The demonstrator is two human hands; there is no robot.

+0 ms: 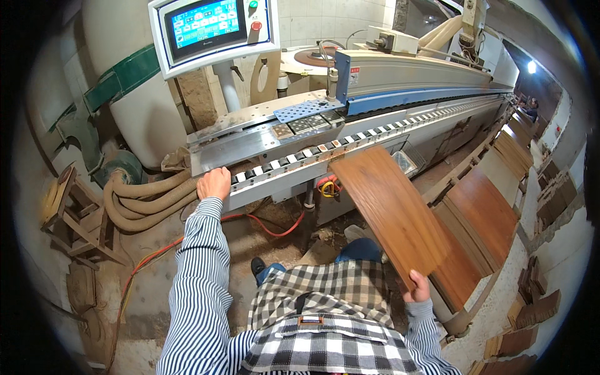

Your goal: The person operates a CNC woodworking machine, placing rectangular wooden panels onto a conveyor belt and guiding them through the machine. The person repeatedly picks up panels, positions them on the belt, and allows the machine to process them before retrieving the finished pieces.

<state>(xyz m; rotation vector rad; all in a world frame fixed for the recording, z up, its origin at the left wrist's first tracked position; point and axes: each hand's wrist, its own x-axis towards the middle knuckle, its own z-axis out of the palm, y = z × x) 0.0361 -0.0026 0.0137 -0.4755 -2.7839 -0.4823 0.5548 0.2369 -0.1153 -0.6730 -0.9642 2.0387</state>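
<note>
A long wood-grain board [390, 209] slants across the space right of my body. My right hand [417, 287] grips its near end, thumb on the upper face and the other fingers partly hidden. The board's far end is at the front side of a long edge-banding machine [275, 189], close to a row of black and white rollers [294, 159]. My left hand [214, 184] is closed over the machine's near left corner, at the start of that row. Its fingertips are hidden.
Stacks of brown boards [484, 203] lie along the right. A control screen [203, 28] stands at the upper left, above ribbed hoses [150, 203]. A wooden stool [75, 215] is at far left. A red hose [275, 232] crosses the floor by my feet.
</note>
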